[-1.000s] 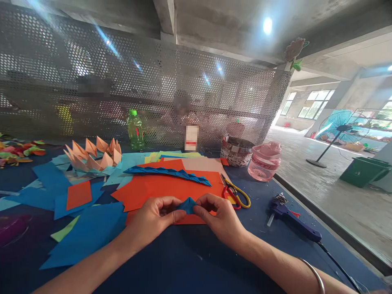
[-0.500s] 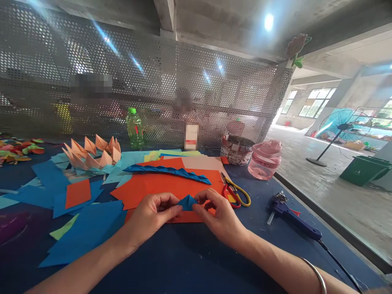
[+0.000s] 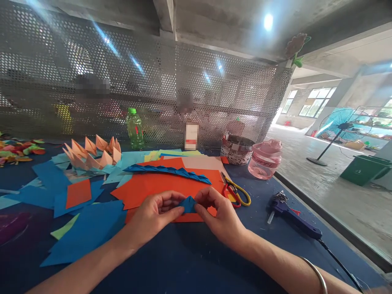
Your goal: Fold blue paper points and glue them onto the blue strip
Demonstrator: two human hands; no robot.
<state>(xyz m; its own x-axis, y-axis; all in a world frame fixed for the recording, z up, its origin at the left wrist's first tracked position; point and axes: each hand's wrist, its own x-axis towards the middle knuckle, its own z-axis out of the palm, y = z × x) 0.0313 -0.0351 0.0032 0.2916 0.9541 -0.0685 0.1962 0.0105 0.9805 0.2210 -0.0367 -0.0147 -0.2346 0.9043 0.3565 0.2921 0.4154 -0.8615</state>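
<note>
A small folded piece of blue paper, peaked at the top, is pinched between both hands over the sheets. My left hand grips its left corner between thumb and fingers. On the right corner, my right hand pinches with thumb and index finger. Beneath them lie orange paper sheets. Just beyond, a long strip of blue folded points rests across the orange paper. Scissors with red and yellow handles lie right of my right hand.
A ring of peach folded points stands at the left, near blue sheets. A green bottle, a round container and a pink bottle stand at the back. A corded glue gun lies at the right.
Both hands have shifted very slightly to the right with the folded blue paper, and the left fingers cover a bit more of its edge. The other things on the table stay put.
</note>
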